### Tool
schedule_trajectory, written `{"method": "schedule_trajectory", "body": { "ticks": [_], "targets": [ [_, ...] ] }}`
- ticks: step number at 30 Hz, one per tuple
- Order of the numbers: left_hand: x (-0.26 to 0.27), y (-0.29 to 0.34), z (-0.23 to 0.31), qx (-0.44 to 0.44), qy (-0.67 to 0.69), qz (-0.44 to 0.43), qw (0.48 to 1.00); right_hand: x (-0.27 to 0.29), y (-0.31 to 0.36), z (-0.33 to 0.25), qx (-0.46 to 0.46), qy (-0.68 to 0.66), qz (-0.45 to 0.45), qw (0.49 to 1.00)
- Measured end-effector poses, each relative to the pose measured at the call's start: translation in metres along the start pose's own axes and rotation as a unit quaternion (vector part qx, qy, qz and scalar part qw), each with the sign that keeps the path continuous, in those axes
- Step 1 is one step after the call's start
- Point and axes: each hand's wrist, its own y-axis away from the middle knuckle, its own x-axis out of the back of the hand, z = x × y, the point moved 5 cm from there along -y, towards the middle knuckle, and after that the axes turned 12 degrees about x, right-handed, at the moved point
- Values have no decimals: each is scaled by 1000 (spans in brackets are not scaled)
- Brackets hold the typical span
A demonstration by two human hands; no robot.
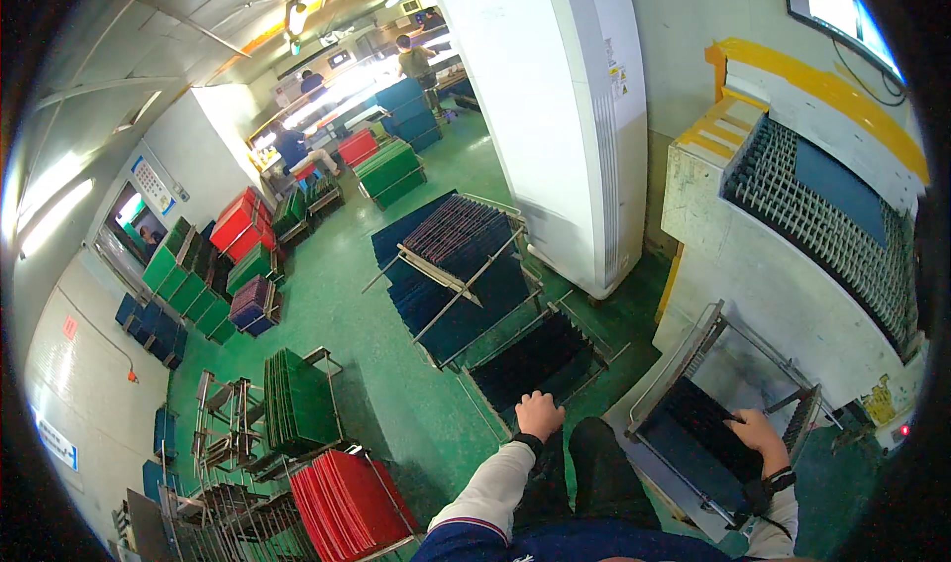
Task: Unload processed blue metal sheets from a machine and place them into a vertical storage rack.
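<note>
My right hand [761, 435] reaches over a metal rack [715, 314] at the lower right. Its fingers are bent at the edge of the dark boards [698, 443] that stand packed in that rack, and they seem to grip one. My left hand [540, 416] is closed like a fist in front of my legs, beside the near end of another rack of dark boards [535, 359]. Whatever is inside its fingers, if anything, is hidden. Both wrists wear dark bands.
A roller conveyor [792, 181] carrying a blue board [840, 191] stands at right. A tall white cabinet [555, 116] rises ahead, beside racks of dark blue boards [456, 295]. Green boards [297, 399] and red boards [352, 503] stand racked at left. Several people work far back.
</note>
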Motion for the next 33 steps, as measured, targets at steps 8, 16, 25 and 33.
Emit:
{"method": "schedule_trajectory", "body": {
  "ticks": [8,16,25,33],
  "targets": [
    [2,1,1,-1,6,9,1000,1,0,-2,0,33,0,999],
    [-1,0,-2,2,0,-1,1000,2,1,-9,6,8,1,1000],
    [1,0,1,-3,5,-2,1000,-1,2,9,-12,19,5,1000],
    [2,1,0,3,7,-9,1000,-2,1,9,-13,4,10,1000]
  ]
}}
